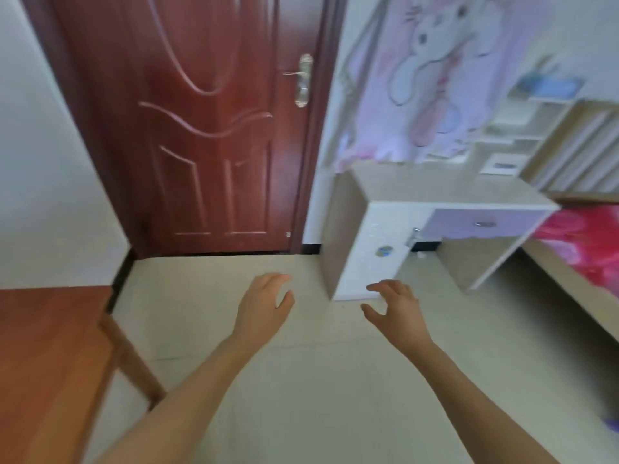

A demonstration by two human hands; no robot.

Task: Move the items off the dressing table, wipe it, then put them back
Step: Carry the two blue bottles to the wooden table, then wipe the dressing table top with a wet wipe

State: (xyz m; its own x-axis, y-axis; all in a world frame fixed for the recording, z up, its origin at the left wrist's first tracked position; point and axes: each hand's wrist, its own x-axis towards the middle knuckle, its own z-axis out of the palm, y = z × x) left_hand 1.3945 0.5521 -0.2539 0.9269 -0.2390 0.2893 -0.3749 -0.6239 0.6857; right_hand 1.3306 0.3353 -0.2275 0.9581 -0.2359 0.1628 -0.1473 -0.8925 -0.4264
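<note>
The dressing table [445,189] stands at the right of the head view, with a beige top, a white cabinet door and a lilac drawer; its top looks bare. Shelves [512,135] behind it hold a few small blurred items. My left hand [264,306] and my right hand [398,306] are both stretched out over the floor in front of me, fingers spread, holding nothing. The right hand's fingertips overlap the lower corner of the table's cabinet in the image; both hands are well short of the tabletop.
A closed dark red door [207,128] is straight ahead. A brown wooden table [50,356] fills the lower left. A bed with a red cover [589,242] runs along the right. A pink rabbit cloth [432,78] hangs behind the dressing table. Pale tiled floor lies between.
</note>
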